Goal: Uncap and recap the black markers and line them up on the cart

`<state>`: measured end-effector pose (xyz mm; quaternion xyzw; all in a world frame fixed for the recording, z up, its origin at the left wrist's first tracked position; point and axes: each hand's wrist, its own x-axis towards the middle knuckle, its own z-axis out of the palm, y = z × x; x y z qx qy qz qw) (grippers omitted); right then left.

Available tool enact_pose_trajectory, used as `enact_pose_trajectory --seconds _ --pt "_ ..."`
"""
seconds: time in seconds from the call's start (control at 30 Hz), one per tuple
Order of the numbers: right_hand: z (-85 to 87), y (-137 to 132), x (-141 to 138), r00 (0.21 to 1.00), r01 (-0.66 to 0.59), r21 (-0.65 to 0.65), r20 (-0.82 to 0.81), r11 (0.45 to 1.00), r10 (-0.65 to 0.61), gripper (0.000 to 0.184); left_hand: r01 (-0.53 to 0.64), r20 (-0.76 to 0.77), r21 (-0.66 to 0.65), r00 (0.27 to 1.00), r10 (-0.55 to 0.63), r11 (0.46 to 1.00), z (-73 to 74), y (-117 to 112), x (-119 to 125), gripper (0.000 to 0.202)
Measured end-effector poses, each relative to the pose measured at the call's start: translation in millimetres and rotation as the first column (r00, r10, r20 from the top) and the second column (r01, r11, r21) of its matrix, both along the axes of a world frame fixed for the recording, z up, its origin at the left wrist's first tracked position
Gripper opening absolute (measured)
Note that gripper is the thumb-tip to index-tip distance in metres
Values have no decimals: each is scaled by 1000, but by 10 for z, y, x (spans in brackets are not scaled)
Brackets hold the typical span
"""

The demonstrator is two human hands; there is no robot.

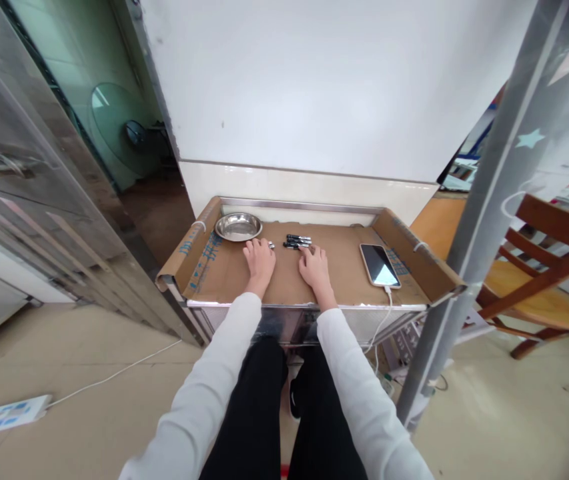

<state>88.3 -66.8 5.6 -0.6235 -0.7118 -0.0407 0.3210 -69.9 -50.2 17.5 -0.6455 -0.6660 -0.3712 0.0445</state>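
Several black-and-silver pens [298, 241] lie side by side on the brown cardboard [284, 280] that lines a small table. My right hand [315, 268] rests just in front of them, fingers bent and a little apart, the fingertips at the right end of the nearest pen. Across from it, my left hand [261, 263] lies palm down on the cardboard with fingers curved and slightly spread. A small silvery piece [271, 245] shows beside its fingertips, too small to make out. Just behind my left hand sits a round, shallow steel dish [238, 227].
A phone [380, 265] with a white charging cable [381, 327] lies on the right of the table. Cardboard flaps [417, 257] rise at both sides. A grey post [464, 233] and a wooden chair [539, 280] stand to the right, a metal door [39, 153] to the left.
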Motion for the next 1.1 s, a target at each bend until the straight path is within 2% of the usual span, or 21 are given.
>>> enact_pose_trajectory --seconds 0.17,0.23,0.27,0.33,0.4,0.47,0.7,0.83,1.1 --pt "74 -49 1 996 45 -14 78 999 -44 33 -24 -81 -28 997 22 999 31 -11 4 20" --pt "97 -65 1 992 68 -18 106 998 -66 33 1 -118 -53 993 -7 999 55 -15 10 23" --pt "104 -69 0 990 78 -21 116 997 -75 33 43 -140 -60 989 -51 997 65 -14 15 24" --pt "109 -68 -4 987 98 -30 129 995 -93 32 197 -197 -69 958 -207 978 77 -1 33 26" --pt "103 -60 -9 985 112 -36 137 993 -106 31 369 -252 -81 891 -378 926 68 28 55 27" --pt "94 -50 -13 983 124 -37 143 992 -118 27 464 -271 -88 841 -469 882 42 69 78 29" --pt "92 -39 -26 971 203 -35 134 979 -197 21 477 -253 -92 838 -484 874 14 163 143 27" --pt "101 -39 -22 959 257 -33 129 966 -251 21 454 -182 -95 867 -464 886 36 175 168 21" --pt "55 4 7 965 228 -34 142 973 -221 20 503 -103 -69 855 -508 861 4 212 126 11"
